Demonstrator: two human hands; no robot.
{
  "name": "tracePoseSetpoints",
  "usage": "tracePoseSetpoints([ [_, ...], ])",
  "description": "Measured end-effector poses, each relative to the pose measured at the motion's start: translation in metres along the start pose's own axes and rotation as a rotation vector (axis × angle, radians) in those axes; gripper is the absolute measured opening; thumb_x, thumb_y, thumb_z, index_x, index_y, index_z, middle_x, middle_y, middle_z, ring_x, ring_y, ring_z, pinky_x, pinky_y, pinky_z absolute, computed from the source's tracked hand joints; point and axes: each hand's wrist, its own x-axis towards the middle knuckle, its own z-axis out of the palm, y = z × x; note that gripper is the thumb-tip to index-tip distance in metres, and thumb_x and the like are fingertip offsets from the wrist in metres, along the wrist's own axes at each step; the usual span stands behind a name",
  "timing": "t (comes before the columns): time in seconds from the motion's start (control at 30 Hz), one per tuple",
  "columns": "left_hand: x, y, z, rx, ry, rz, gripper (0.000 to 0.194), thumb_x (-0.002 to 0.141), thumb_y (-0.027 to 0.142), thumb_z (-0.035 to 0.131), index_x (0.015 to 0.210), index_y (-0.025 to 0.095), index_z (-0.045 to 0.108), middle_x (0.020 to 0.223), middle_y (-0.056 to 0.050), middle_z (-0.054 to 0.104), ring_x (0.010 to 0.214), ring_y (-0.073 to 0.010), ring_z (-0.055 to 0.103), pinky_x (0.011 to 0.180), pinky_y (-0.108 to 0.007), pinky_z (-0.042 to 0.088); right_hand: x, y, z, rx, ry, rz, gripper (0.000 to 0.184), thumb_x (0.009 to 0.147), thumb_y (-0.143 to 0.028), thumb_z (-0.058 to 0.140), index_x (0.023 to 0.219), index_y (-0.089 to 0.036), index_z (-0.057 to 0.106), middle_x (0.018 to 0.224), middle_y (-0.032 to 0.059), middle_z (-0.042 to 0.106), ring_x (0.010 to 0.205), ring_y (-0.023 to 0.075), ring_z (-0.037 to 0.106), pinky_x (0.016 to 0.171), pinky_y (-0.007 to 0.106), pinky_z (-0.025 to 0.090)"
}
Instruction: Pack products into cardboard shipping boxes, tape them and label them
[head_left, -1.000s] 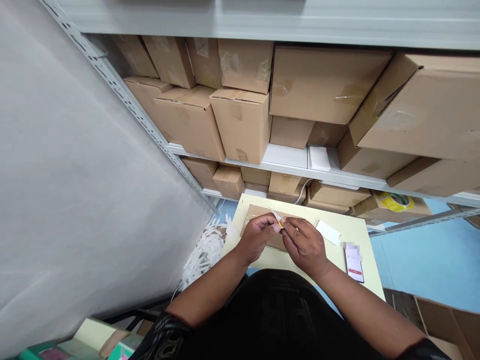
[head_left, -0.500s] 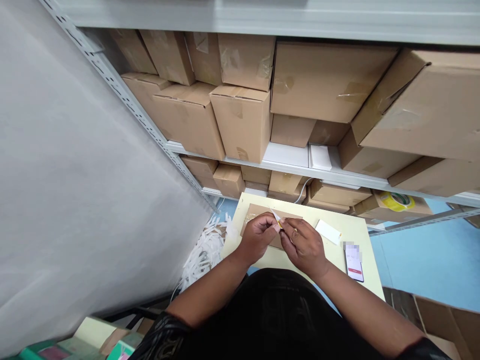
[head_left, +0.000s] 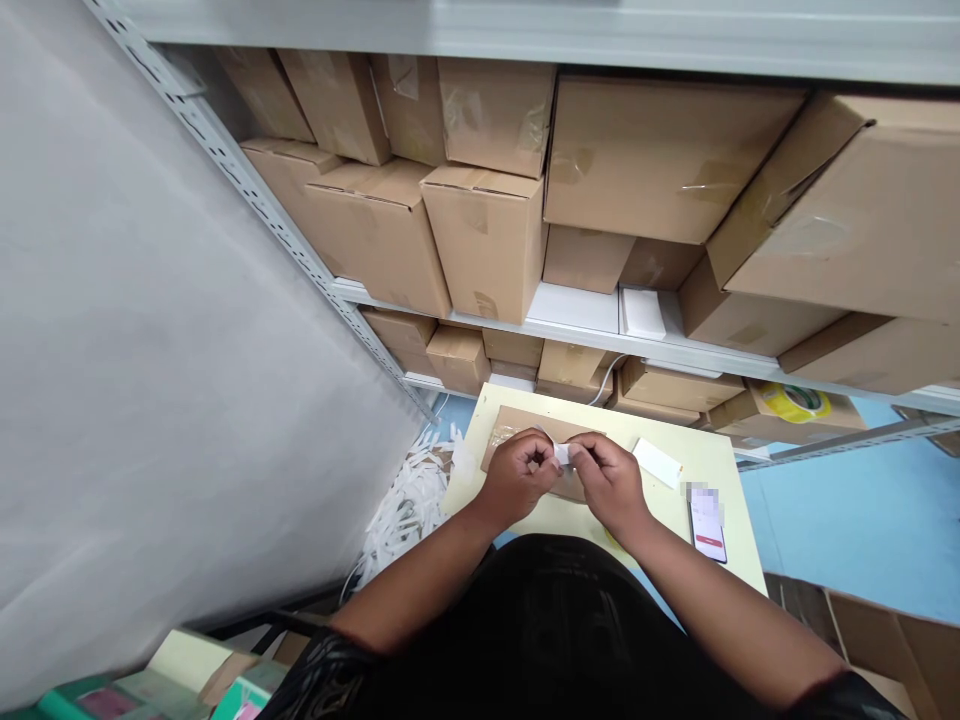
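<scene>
Grey metal shelving (head_left: pixel 420 300) is filling the whole upper part of the frame, and it's packed with brown cardboard boxes (head_left: pixel 480 235), most of them taped shut. A white sheet or curtain (head_left: pixel 150 350) is hanging down the left side, covering everything there. A small pale yellow table (head_left: pixel 720 470) is sitting low in the middle, right up against the bottom shelf. The floor (head_left: pixel 847 520) is showing light blue at the right, and a heap of white paper strips (head_left: pixel 409 505) is lying on it left of the table. Light is coming in even and flat, with no hard shadows anywhere.
</scene>
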Motion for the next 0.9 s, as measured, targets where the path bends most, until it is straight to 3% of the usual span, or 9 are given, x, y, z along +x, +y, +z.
tracePoseSetpoints([
  [0.1, -0.006, -0.015, -0.006, -0.072, 0.000, -0.128, 0.013, 0.078, 0.018, 0.062, 0.066, 0.020, 0.057, 0.076, 0.000, 0.063, 0.071, -0.0140, 0.063, 0.069, -0.026, 0.048, 0.007, 0.007, -0.002, 0.068, 0.080, 0.161, 0.022, 0.097, -0.039, 0.060, 0.084, -0.023, 0.068, 0.077, -0.0005, 0.068, 0.073, 0.0175, 0.061, 0.067, 0.029, 0.048],
  [0.2, -0.017, -0.040, -0.026, -0.097, -0.011, -0.260, 0.012, 0.073, 0.020, 0.060, 0.064, 0.020, 0.052, 0.072, 0.002, 0.063, 0.067, -0.0141, 0.064, 0.066, -0.026, 0.049, 0.017, 0.013, -0.002, 0.159, 0.127, 0.245, 0.022, 0.093, -0.039, 0.060, 0.079, -0.023, 0.064, 0.074, -0.0019, 0.063, 0.070, 0.0162, 0.058, 0.067, 0.028, 0.046],
  [0.33, -0.046, -0.073, -0.077, 0.015, 0.014, -0.427, 0.011, 0.066, 0.025, 0.062, 0.061, 0.021, 0.053, 0.062, 0.002, 0.065, 0.063, -0.0158, 0.063, 0.063, -0.026, 0.047, 0.027, 0.022, 0.009, 0.313, 0.096, 0.327, 0.018, 0.090, -0.036, 0.061, 0.077, -0.023, 0.063, 0.065, -0.0039, 0.059, 0.063, 0.0145, 0.055, 0.064, 0.027, 0.045],
  [0.6, -0.121, -0.120, -0.179, -0.089, 0.208, -0.668, 0.019, 0.070, 0.038, 0.065, 0.066, 0.021, 0.058, 0.063, 0.000, 0.069, 0.065, -0.0186, 0.066, 0.069, -0.029, 0.050, 0.034, 0.021, 0.052, 0.546, 0.065, 0.461, 0.027, 0.082, -0.046, 0.077, 0.083, -0.021, 0.067, 0.065, -0.0033, 0.063, 0.054, 0.0119, 0.055, 0.054, 0.026, 0.045],
  [0.77, -0.159, -0.181, -0.239, 0.089, 0.229, -0.833, 0.024, 0.070, 0.043, 0.061, 0.063, 0.023, 0.051, 0.060, 0.000, 0.066, 0.074, -0.0242, 0.073, 0.064, -0.028, 0.049, 0.037, 0.004, 0.071, 0.582, 0.137, 0.485, 0.033, 0.073, -0.047, 0.085, 0.085, -0.021, 0.069, 0.069, 0.0005, 0.069, 0.059, 0.0146, 0.063, 0.058, 0.028, 0.051],
  [0.9, -0.175, -0.226, -0.276, 0.333, 0.171, -0.946, 0.021, 0.077, 0.040, 0.053, 0.066, 0.022, 0.051, 0.069, -0.003, 0.072, 0.076, -0.0228, 0.073, 0.064, -0.027, 0.050, 0.030, -0.007, 0.084, 0.566, 0.161, 0.490, 0.031, 0.071, -0.044, 0.087, 0.082, -0.020, 0.070, 0.071, 0.0018, 0.072, 0.062, 0.0164, 0.066, 0.061, 0.031, 0.054],
])
